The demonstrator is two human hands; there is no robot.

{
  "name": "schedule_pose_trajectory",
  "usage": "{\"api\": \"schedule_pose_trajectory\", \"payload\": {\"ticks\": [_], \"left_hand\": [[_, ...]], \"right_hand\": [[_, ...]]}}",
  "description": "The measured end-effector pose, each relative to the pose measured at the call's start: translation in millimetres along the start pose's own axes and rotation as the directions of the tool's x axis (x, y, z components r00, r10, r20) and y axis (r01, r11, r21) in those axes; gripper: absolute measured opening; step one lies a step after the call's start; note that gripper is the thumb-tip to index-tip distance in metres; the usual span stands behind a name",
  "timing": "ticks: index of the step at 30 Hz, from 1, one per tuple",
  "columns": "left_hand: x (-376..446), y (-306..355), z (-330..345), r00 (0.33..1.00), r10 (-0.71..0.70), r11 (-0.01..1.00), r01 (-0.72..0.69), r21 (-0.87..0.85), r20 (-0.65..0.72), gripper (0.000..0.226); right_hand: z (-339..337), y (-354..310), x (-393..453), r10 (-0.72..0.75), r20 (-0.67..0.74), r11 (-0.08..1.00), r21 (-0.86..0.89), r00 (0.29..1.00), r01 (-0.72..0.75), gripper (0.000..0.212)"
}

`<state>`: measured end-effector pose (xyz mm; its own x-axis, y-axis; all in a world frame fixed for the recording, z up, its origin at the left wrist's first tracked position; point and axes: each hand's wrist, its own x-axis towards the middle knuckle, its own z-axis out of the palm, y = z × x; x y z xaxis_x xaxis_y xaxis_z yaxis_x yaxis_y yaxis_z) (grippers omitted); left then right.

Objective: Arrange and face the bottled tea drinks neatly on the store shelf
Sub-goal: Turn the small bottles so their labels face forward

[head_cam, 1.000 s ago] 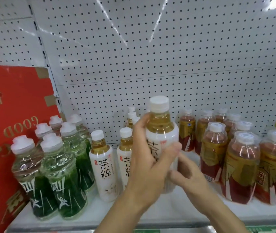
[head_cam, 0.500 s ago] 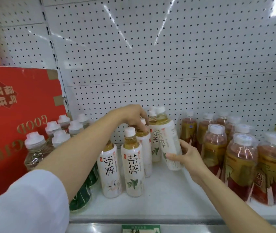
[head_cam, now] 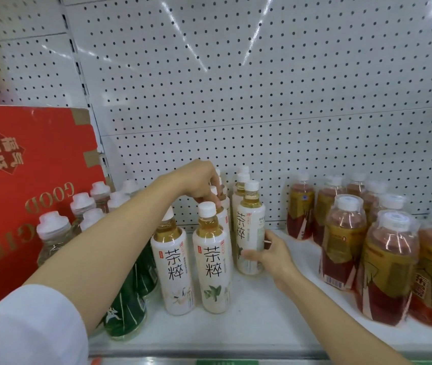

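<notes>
My right hand [head_cam: 271, 252] is wrapped round the lower body of a white tea bottle [head_cam: 250, 233], thumb on the front and fingers curled behind. It stands on the shelf [head_cam: 275, 320] at about one o'clock from the two front white bottles, with its label turned partly sideways, not yet facing me. My left hand [head_cam: 203, 184] reaches over the front pair and pinches at the neck of a bottle behind them, at twelve o'clock from the mint-leaf bottle [head_cam: 213, 262]. Its fingertips hide the cap, so I cannot tell how firm that pinch is.

The likeliest slip is on the left. My forearm passes right over the flower bottle [head_cam: 174, 264] and hides part of its cap; I cannot tell whether it touches. If I drag the rear bottle forward or drop my elbow, I could tip that one, and it would knock the green bottles [head_cam: 128, 309] at its nine o'clock.

On the right, twisting the held bottle to face it while it sits tight against the row behind could push those rear bottles crooked. Tilting it could let the base skid on the smooth shelf. The shrink-wrapped red packs [head_cam: 383, 267] at three o'clock are well apart, so I judge them safe.
</notes>
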<state>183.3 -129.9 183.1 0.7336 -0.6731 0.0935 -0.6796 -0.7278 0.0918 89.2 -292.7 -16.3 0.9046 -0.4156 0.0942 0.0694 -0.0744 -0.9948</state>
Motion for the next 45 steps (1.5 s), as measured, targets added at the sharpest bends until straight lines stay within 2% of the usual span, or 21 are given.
{"api": "schedule_pose_trajectory", "payload": {"ticks": [2, 7, 10, 12, 14, 16, 18, 20, 22, 25, 30, 34, 38, 42, 45], "left_hand": [[1.0, -4.2, 3.9, 0.999, -0.005, 1.0, 0.006, 0.024, -0.039, 0.049], [0.7, 5.1, 8.3, 0.992, -0.017, 0.995, 0.029, 0.094, -0.127, 0.044], [-2.2, 6.6, 8.5, 0.993, -0.054, 0.994, 0.064, 0.093, -0.1, 0.046], [-8.0, 3.4, 7.1, 0.994, -0.079, 0.996, 0.083, 0.042, -0.07, 0.051], [-22.4, -2.3, 4.9, 0.99, -0.107, 0.994, 0.104, -0.039, -0.093, 0.054], [-49.0, -7.6, 4.1, 0.969, -0.149, 0.986, 0.13, -0.107, -0.195, 0.049], [-81.3, -9.7, 10.4, 0.933, -0.206, 0.969, 0.153, -0.193, -0.296, 0.05], [-113.7, -6.2, 27.4, 0.874, -0.272, 0.943, 0.159, -0.293, -0.402, 0.057], [-138.2, -1.1, 53.8, 0.809, -0.375, 0.904, 0.211, -0.372, -0.453, 0.068], [-152.6, 3.4, 90.9, 0.767, -0.494, 0.84, 0.3, -0.452, -0.41, 0.074], [-149.2, 1.6, 119.7, 0.762, -0.57, 0.764, 0.356, -0.538, -0.307, 0.075], [-150.9, 11.0, 124.5, 0.803, -0.509, 0.783, 0.283, -0.554, -0.309, 0.067], [-140.4, 38.9, 134.1, 0.845, -0.417, 0.798, 0.165, -0.58, -0.334, 0.077], [-133.9, 43.9, 143.9, 0.848, -0.423, 0.75, 0.131, -0.648, -0.318, 0.085], [-137.9, 41.9, 156.7, 0.859, -0.435, 0.699, 0.133, -0.702, -0.271, 0.075]], "right_hand": [[2.0, -0.6, -0.5, -0.017, 0.022, 0.999, -0.031, 1.0, 0.018, 0.066], [-1.7, 1.3, 0.8, -0.051, 0.011, 0.997, -0.053, 0.999, 0.051, 0.066], [-4.6, -2.8, -1.1, -0.049, 0.049, 0.99, -0.132, 0.998, 0.055, 0.067], [-3.4, -8.5, -7.0, -0.067, 0.015, 0.976, -0.205, 0.998, 0.069, 0.069], [-0.8, -12.7, -22.9, -0.219, -0.146, 0.93, -0.33, 0.965, 0.161, 0.067], [5.4, -17.3, -52.0, -0.42, -0.221, 0.88, -0.338, 0.88, 0.335, 0.059], [19.1, -24.4, -81.4, -0.471, -0.106, 0.864, -0.259, 0.876, 0.433, 0.059], [37.1, -26.8, -91.8, -0.441, 0.035, 0.864, -0.256, 0.897, 0.434, 0.071], [55.0, -24.4, -87.8, -0.407, 0.071, 0.868, -0.282, 0.911, 0.41, 0.084], [71.2, -20.2, -77.6, -0.368, 0.006, 0.887, -0.298, 0.93, 0.353, 0.079], [57.2, -21.5, -80.3, -0.368, -0.014, 0.891, -0.29, 0.93, 0.348, 0.067], [25.2, -22.5, -87.9, -0.364, -0.057, 0.899, -0.283, 0.93, 0.335, 0.065], [8.4, -26.6, -85.2, -0.364, -0.089, 0.902, -0.283, 0.927, 0.327, 0.06], [4.8, -23.0, -80.3, -0.345, -0.088, 0.907, -0.286, 0.934, 0.308, 0.062], [-2.6, -16.8, -82.6, -0.328, -0.089, 0.913, -0.287, 0.941, 0.291, 0.071]]}}
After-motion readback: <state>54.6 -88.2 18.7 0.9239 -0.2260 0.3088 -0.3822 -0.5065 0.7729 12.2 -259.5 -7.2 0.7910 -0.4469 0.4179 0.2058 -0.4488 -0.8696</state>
